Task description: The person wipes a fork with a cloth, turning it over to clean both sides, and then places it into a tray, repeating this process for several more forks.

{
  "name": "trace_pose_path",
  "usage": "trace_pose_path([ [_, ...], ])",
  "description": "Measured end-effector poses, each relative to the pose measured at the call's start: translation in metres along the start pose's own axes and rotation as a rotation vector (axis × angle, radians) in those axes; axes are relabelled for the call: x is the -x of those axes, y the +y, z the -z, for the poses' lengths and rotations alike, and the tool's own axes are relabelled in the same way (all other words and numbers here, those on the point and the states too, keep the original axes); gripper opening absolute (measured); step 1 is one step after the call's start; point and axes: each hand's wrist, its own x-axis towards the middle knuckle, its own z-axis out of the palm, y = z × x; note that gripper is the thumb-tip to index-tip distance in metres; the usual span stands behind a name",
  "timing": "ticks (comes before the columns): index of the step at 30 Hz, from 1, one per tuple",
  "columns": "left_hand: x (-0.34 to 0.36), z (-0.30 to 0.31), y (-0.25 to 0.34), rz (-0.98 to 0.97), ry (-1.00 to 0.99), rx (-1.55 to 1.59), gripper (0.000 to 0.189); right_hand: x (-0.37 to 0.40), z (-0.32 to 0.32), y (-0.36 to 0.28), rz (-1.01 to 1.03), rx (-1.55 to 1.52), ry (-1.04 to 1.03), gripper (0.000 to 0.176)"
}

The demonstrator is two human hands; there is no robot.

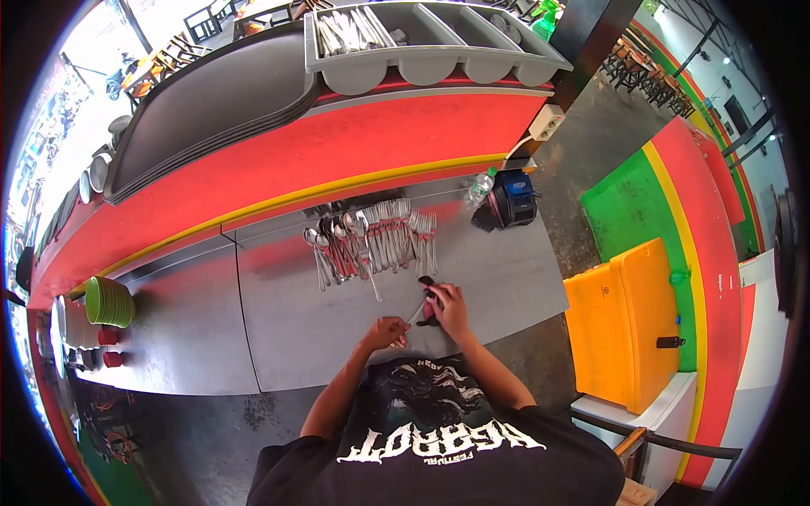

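Note:
My left hand (388, 331) is closed round one end of a thin metal piece of cutlery (416, 312), close over the front of the steel counter (337, 337). The fingers of my right hand (451, 305) press a dark and reddish cloth (429, 314) at its other end, so that end is hidden. Beyond my hands lies a row of spoons (342, 236) and forks (422, 226), side by side with their handles toward me. One spoon (366, 244) lies on top of the row, its handle reaching closer to me than the rest.
A plastic bottle (481, 187) and a dark blue bag (513, 199) stand right of the cutlery. Green stacked bowls (110, 302) are far left. On the red ledge sit black trays (219, 101) and a grey cutlery holder (439, 52). A yellow-orange box (624, 325) stands right.

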Motion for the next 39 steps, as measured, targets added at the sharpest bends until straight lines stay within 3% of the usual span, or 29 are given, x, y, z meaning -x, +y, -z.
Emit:
trace_pose_path([
  [4, 0.008, 0.004, -0.001, -0.028, -0.035, -0.086, 0.033, -0.013, 0.004, 0.051, -0.131, 0.167, 0.234, 0.030],
  [8, 0.019, 0.001, -0.012, -0.021, 0.011, -0.017, 0.031, -0.011, 0.032, 0.089, -0.353, 0.247, 0.305, 0.030],
  [14, 0.021, -0.015, -0.012, -0.107, 0.182, 0.078, 0.025, 0.017, 0.047, 0.085, -0.449, 0.239, 0.292, 0.032],
  [20, 0.023, -0.028, -0.013, -0.251, 0.427, -0.191, 0.035, 0.038, 0.033, 0.058, -0.481, 0.248, 0.356, 0.032],
  [25, 0.022, -0.037, -0.007, -0.174, 0.529, -0.364, 0.033, 0.038, 0.030, 0.052, -0.496, 0.265, 0.379, 0.031],
  [32, 0.005, -0.046, -0.012, -0.205, 0.682, -0.837, 0.026, 0.035, 0.030, 0.052, -0.467, 0.127, 0.252, 0.036],
  [35, 0.002, -0.050, -0.007, -0.072, 0.584, -0.958, 0.024, 0.027, 0.030, 0.049, -0.363, -0.006, 0.081, 0.042],
  [39, -0.005, -0.053, -0.010, -0.112, 0.572, -1.095, 0.020, 0.014, 0.019, 0.039, -0.262, -0.072, -0.059, 0.057],
])
